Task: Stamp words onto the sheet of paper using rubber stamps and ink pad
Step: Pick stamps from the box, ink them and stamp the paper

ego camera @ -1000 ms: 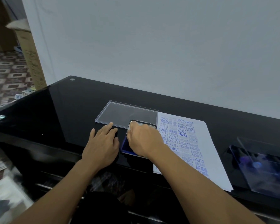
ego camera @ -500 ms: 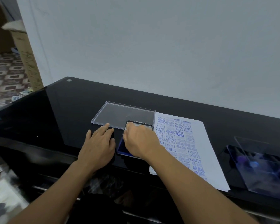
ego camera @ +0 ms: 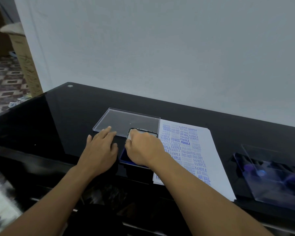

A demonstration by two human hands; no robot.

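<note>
My right hand (ego camera: pixel 143 151) curls round the stamp (ego camera: pixel 129 136) on the pad (ego camera: pixel 123 156), my left hand (ego camera: pixel 100 150) lies flat beside it, fingers straight, and the paper (ego camera: pixel 211 150) sits just right of the pad, long axis running away from me, nearer the right hand.

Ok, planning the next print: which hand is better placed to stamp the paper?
The right hand: it pinches the stamp on the ink pad, with the sheet of paper to its right. The left hand rests flat beside the pad.
</note>
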